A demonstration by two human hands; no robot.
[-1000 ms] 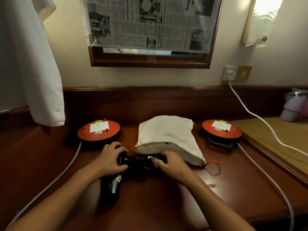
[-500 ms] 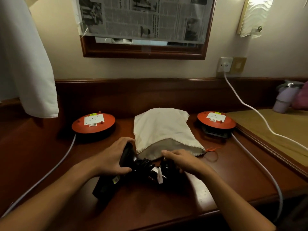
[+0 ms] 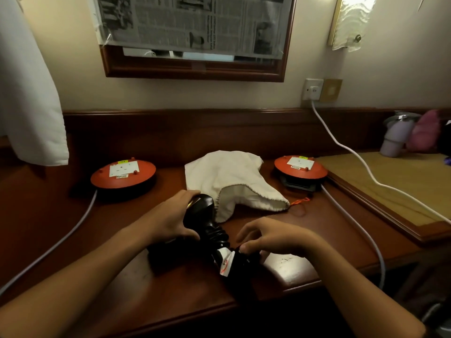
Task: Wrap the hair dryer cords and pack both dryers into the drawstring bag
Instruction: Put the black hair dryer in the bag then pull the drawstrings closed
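Now our left hand (image 3: 170,217) grips the black hair dryer (image 3: 203,223) with its long axis slanting toward us, our right hand (image 3: 273,236) pinches its wrapped cord (image 3: 240,258), and the drawstring bag (image 3: 231,181) mouth gapes just behind.

There is only one view, from a camera worn on the person's head. It looks forward and down at the dark red-brown wooden desk (image 3: 73,240), close enough that both forearms enter from the lower edge. The cream wall (image 3: 170,93) fills the upper part of the frame.
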